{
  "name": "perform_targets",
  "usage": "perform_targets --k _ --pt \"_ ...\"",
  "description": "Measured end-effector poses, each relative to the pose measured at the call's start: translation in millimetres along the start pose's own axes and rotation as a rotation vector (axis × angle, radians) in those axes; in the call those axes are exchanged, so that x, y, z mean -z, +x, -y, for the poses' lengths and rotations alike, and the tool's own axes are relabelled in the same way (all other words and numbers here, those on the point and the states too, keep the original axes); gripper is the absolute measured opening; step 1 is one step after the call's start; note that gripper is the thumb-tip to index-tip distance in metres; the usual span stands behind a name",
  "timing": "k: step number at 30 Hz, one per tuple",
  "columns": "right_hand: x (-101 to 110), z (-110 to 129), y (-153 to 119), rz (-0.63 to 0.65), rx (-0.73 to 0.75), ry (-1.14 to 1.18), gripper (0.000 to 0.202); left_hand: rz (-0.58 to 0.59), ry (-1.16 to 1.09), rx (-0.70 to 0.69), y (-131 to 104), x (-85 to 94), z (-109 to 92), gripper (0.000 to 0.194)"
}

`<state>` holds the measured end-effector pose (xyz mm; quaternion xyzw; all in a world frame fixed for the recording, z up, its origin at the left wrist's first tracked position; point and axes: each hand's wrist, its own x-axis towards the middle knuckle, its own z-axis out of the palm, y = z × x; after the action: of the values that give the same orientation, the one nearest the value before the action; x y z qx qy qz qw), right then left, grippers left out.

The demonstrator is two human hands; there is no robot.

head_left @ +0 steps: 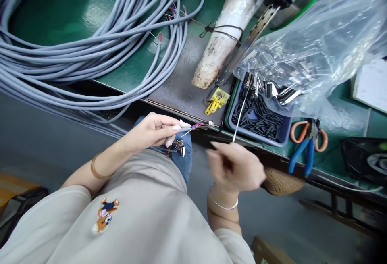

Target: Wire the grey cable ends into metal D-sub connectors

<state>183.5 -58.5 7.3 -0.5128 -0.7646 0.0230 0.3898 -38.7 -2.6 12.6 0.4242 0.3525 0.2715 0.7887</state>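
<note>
My left hand (152, 131), with white covers on some fingertips, pinches a grey cable (185, 129). Thin coloured wires (197, 125) fan out of its end and run to a small metal-and-black connector (211, 123). My right hand (237, 165) is blurred by motion, its fingers curled at the bench edge. A thin silvery rod or wire (241, 115) rises from it across the blue tray (286, 133) of short black tubes (256, 113). Below my left hand, several cable ends with connectors (178, 148) hang over my jeans.
Coiled grey cables (99, 60) cover the bench's left side. A stained white wrapped roll (216, 54) lies behind a yellow clip-like piece (216, 100). A clear bag (326, 46) of metal connectors overhangs the tray. Blue-handled pliers (305, 151) and an orange-handled tool (298, 131) lie right.
</note>
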Motion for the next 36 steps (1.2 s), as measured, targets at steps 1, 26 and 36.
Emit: perform_targets --k 1,26,36 --pt "0 5 3 0.034 0.103 -0.056 0.02 -0.007 0.013 -0.005 -1 -1.6 0 0.04" --pt "57 -90 51 0.33 -0.491 -0.366 0.01 0.013 1.383 -0.906 6 -35.0 23 0.023" --pt "49 -87 53 0.305 -0.618 -0.357 0.022 -0.062 -0.036 -0.066 21 8.5 16 0.026"
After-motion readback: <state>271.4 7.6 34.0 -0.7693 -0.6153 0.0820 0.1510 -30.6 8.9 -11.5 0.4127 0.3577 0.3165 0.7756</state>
